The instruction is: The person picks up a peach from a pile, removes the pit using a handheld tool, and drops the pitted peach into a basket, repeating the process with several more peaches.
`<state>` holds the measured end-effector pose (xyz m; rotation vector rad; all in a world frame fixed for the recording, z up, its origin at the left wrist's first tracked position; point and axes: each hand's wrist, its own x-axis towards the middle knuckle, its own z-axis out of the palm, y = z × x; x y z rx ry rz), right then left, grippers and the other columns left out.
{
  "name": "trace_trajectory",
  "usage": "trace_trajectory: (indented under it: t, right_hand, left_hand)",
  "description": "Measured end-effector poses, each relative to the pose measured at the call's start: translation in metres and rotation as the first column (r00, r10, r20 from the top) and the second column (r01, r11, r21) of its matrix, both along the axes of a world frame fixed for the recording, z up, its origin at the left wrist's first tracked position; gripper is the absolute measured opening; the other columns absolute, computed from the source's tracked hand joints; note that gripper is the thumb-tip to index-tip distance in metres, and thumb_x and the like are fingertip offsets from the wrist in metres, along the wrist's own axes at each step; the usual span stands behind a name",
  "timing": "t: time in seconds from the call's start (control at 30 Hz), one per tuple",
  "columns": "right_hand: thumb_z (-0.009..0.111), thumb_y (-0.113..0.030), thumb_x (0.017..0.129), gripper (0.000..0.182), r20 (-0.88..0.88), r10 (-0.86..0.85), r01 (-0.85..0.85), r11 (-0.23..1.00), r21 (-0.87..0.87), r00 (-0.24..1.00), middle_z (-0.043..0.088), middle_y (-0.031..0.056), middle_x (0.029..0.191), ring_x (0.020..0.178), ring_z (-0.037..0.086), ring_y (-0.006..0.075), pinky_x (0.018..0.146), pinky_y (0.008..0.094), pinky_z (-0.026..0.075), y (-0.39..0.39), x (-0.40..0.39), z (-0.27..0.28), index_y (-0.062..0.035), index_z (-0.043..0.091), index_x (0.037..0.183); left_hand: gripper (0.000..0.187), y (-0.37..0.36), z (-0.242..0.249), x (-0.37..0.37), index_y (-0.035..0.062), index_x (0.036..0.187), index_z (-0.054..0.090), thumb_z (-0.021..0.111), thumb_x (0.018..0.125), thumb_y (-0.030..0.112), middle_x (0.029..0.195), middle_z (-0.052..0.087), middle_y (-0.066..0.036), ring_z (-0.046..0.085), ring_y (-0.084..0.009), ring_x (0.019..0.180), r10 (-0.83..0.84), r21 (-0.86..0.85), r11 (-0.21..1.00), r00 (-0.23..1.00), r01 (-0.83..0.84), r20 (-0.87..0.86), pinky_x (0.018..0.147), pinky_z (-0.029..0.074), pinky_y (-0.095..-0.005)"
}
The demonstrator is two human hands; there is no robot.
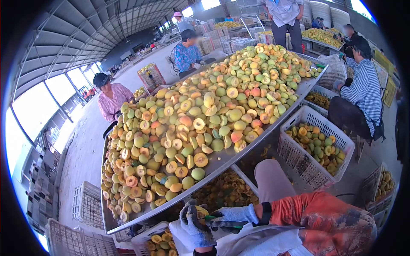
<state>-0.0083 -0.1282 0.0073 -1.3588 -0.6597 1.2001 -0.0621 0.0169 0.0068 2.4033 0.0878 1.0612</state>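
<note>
1. The fruit (201,211) sits in the gloved left hand (194,226), gripped by its fingers, below the edge of the heaped desk (220,161)
2. It looks yellow, partly hidden by the glove; whole or cut, I cannot tell
3. The gloved right hand (236,214) is closed round a green-handled tool (210,217), beside the fruit

Mottled orange-red sleeve (322,215), black cuff (266,213), grey-blue gloves (237,214), whitish apron (277,244), mauve-grey trousers (273,181).
</note>
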Motion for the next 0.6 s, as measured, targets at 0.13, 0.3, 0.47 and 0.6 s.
trace_trajectory:
  t: [0.13,0.3,0.47,0.6]
  right_hand:
    - [0.046,-0.027,0.088,0.030,0.855,-0.209,0.358,0.933,0.029,0.474,0.062,0.0163,0.082,0.068,0.059,0.0313,0.062,0.0378,0.045,0.000,-0.013,-0.013,-0.0059,0.053,0.108]
    - [0.055,-0.022,0.081,0.028,0.809,-0.318,0.407,0.907,0.108,0.495,0.060,0.0154,0.073,0.056,0.058,0.0269,0.052,0.0381,0.046,0.005,-0.019,-0.026,-0.0030,0.050,0.101]
    - [0.063,-0.021,0.076,0.033,0.164,-0.109,0.123,0.990,-0.075,0.980,0.056,0.0111,0.073,0.052,0.054,0.0188,0.047,0.0322,0.044,-0.003,-0.016,0.030,-0.0028,0.046,0.098]
    - [0.061,-0.017,0.076,0.033,0.648,-0.402,0.206,0.910,0.358,0.648,0.056,0.0086,0.072,0.052,0.054,0.0139,0.044,0.0279,0.042,0.015,-0.011,-0.048,-0.0031,0.046,0.101]
  left_hand:
    - [0.024,-0.011,0.004,0.011,-0.0010,0.106,0.055,0.055,0.085,0.011,0.103,0.060,-0.011,0.057,-0.0173,0.088,-0.127,-0.711,0.699,0.992,0.083,-0.009,0.069,0.050,-0.0282]
    - [0.024,-0.006,-0.035,0.023,-0.0044,0.105,0.056,0.052,0.085,0.008,0.102,0.061,-0.012,0.059,-0.0157,0.080,-0.119,-0.737,0.665,0.991,0.126,0.061,0.067,0.048,-0.0257]
    - [0.025,-0.009,-0.002,0.016,-0.0050,0.104,0.056,0.053,0.085,0.011,0.098,0.061,-0.013,0.061,-0.0176,0.075,-0.101,-0.671,0.736,0.995,0.092,0.026,0.064,0.049,-0.0262]
    - [0.026,-0.008,0.010,0.016,-0.0060,0.100,0.057,0.053,0.086,0.016,0.092,0.062,-0.014,0.062,-0.0217,0.069,-0.262,-0.853,0.508,0.965,0.117,-0.023,0.062,0.052,-0.0306]
